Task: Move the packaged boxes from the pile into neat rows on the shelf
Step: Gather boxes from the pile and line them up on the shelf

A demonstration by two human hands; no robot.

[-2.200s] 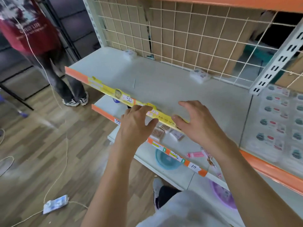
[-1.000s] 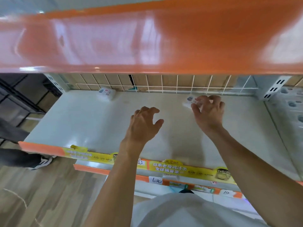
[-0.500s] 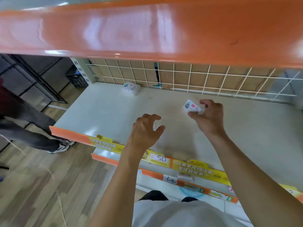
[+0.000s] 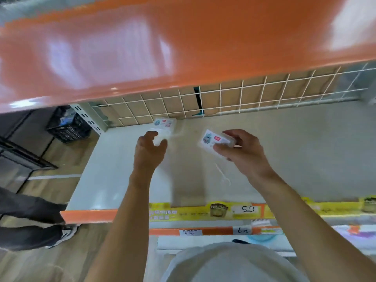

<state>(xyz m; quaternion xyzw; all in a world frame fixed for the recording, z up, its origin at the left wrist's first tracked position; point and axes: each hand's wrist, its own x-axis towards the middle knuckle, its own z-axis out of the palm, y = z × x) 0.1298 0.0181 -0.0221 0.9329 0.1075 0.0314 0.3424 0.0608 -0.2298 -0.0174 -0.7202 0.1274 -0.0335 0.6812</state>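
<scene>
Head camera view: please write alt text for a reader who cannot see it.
A person's right hand holds a small packaged box above a pale shelf, while the left hand reaches for a second box lying near the wire-grid back. An orange shelf fills the top.

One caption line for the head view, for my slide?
Right hand holds one box; left hand reaches another box on the shelf.

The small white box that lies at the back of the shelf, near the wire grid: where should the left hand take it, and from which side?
Probably across its two long sides, near the front end. The box lies flat on the shelf with its back end close to the wire grid, so only the front is free. The left hand is at that end, thumb and fingers apart.
</scene>
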